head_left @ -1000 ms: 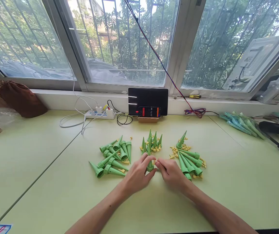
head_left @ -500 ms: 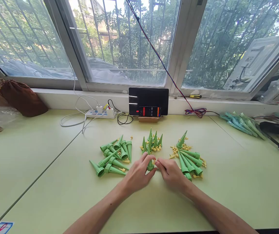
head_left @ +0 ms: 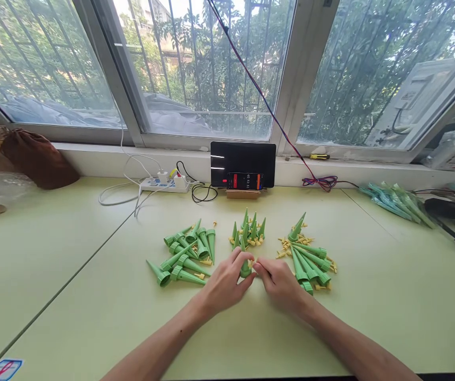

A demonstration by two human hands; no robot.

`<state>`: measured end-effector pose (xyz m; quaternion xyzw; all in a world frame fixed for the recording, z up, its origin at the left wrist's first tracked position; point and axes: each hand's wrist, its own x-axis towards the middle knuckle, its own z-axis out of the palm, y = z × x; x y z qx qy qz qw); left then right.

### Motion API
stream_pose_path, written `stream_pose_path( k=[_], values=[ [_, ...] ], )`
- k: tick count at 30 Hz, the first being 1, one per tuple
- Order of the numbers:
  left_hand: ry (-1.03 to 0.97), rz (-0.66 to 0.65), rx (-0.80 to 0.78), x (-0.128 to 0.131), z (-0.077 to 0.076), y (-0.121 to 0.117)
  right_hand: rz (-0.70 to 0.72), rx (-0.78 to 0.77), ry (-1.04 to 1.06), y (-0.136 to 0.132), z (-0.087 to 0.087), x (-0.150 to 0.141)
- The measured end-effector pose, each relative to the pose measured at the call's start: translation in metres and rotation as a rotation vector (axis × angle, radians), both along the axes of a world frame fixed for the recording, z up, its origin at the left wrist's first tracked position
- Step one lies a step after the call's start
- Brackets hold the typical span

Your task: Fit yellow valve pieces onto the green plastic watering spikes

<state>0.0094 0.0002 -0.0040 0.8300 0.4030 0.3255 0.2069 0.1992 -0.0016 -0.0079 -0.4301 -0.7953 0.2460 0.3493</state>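
Observation:
My left hand (head_left: 223,286) is closed around a green plant-watering spike (head_left: 245,271), which stands point up at the middle of the table. A small yellow valve (head_left: 250,263) shows at the side of this spike, between the two hands. My right hand (head_left: 280,280) pinches at the valve with thumb and forefinger; the fingers hide most of it. Just behind, several upright green spikes (head_left: 253,231) have yellow valves at their bases. To the left lies a loose pile of green spikes (head_left: 202,248). On the right, more spikes (head_left: 309,267) lie among scattered yellow valves (head_left: 285,245).
A phone with a running timer (head_left: 245,181) leans against a dark tablet (head_left: 243,151) by the window. Left of it are a power strip (head_left: 158,185) and cables. Blue-green packets (head_left: 394,203) and a black object (head_left: 452,211) lie far right. A brown bag (head_left: 36,159) sits far left.
Both hands keep the same grip on the spike and valve, with hardly any visible movement. The view has shifted very slightly, and the timer has advanced.

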Motion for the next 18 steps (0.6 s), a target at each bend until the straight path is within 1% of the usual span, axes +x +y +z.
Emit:
stream_pose_path(
  k=[6,18],
  values=[
    [-0.007,-0.001,-0.002,0.0002,0.0001,-0.0005,-0.013,0.009,-0.02,-0.0005,0.0005,0.0002],
    [0.01,-0.015,-0.004,-0.0007,0.0048,-0.0013,-0.023,0.039,-0.023,-0.0011,-0.0001,-0.0005]
  ],
)
